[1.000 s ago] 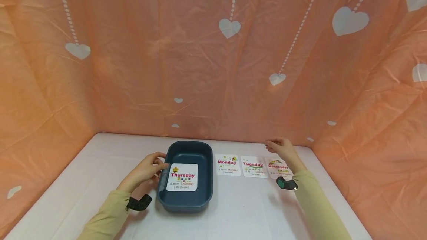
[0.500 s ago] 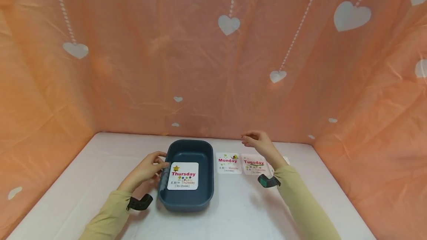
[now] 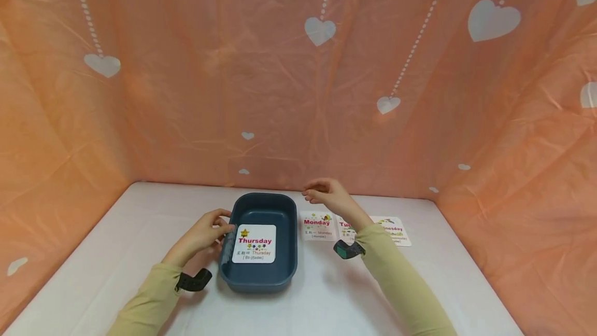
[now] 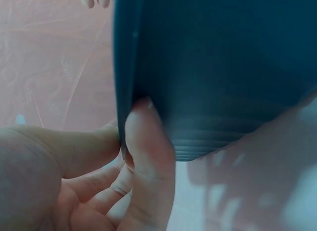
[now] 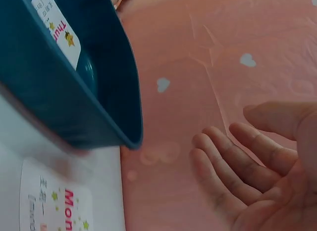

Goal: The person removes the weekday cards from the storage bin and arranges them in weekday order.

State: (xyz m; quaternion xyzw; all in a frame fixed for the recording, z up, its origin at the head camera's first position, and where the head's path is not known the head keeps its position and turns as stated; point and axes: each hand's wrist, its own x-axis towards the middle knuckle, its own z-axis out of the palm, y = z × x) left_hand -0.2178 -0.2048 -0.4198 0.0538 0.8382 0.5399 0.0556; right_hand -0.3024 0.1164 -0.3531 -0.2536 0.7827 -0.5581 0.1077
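Observation:
A dark blue plastic bin [image 3: 263,280] stands on the table, its left rim pinched between the thumb and fingers of my left hand [image 3: 205,233]. In the left wrist view those fingers [image 4: 148,161] lie against the bin's side wall. Inside the bin rests a white Thursday card [image 3: 254,243], face up. My right hand [image 3: 328,196] hovers just right of the bin's far end with loosely bent fingers and nothing in them. Below it lie a Monday card [image 3: 318,225], a Tuesday card [image 3: 344,229] partly hidden by my forearm, and a Wednesday card [image 3: 396,231].
The cards form a row along the right of the bin on a white tabletop [image 3: 317,294]. Orange cloth [image 3: 270,92] printed with white hearts hangs behind and at both sides. Each wrist wears a dark camera band [image 3: 193,280].
My right hand has moved left, from above the Wednesday card past the Tuesday card to near the bin. The left hand keeps its hold on the rim.

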